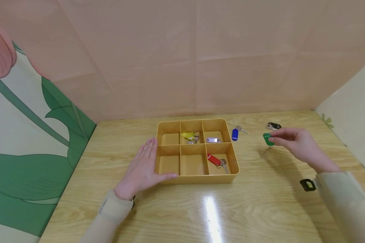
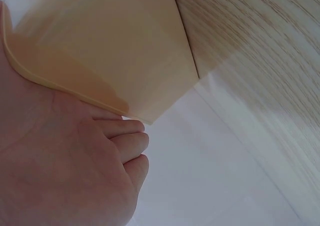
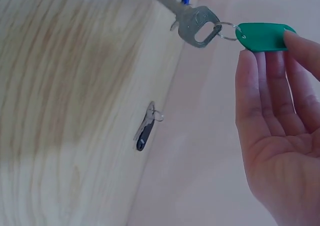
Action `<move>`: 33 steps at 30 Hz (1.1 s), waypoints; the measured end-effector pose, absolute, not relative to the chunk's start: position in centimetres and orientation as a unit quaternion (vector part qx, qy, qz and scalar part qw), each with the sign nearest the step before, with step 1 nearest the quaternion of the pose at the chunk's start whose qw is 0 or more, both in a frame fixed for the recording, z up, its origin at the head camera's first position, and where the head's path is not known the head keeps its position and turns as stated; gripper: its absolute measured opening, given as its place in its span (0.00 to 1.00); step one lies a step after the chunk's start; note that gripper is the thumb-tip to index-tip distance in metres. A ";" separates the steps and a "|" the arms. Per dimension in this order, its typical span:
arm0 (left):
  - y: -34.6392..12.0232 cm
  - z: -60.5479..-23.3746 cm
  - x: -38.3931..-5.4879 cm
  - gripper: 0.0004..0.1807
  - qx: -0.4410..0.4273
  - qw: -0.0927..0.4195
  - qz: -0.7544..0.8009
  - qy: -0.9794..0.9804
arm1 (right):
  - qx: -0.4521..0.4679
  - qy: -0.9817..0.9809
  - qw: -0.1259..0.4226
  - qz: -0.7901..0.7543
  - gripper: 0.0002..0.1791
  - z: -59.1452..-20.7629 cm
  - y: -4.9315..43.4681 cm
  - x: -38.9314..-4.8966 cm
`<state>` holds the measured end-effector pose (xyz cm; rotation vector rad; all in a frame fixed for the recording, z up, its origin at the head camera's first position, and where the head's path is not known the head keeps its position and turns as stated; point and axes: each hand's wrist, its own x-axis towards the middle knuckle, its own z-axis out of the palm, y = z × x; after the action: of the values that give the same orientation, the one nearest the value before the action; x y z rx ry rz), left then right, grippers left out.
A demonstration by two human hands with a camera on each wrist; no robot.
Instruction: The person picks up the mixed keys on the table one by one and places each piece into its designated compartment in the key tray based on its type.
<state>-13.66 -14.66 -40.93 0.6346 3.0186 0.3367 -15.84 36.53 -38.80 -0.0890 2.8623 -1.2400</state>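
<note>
My right hand pinches a green key tag between thumb and fingers, raised over the table right of the box. In the right wrist view a silver key dangles from the tag's ring. My left hand rests with straight fingers along the left side of a tan six-compartment box, its thumb over the front edge. Inside, a yellow-tagged key lies in the back middle compartment, a white-tagged key in the back right, and a red-tagged key in the front right.
On the table, a blue-tagged key lies just right of the box. Farther right, near the back edge, is a black-tagged key. A pink wall rises behind the table, and patterned panels stand at both sides.
</note>
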 end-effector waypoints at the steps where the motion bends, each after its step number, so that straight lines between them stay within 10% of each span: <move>1: -14.7 -40.9 -13.6 0.75 0.204 0.020 0.109 0.973 | -0.028 0.918 0.012 -0.395 0.23 -38.7 36.4 -15.8; 33: -14.7 -40.8 -13.6 0.74 0.204 0.025 0.112 0.972 | -0.021 0.905 -0.015 -0.425 0.24 -36.7 34.6 -15.5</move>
<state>-13.63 -14.66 -40.80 0.6306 3.0075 0.3451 -15.50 34.58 -36.71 -0.0665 2.8705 -1.3464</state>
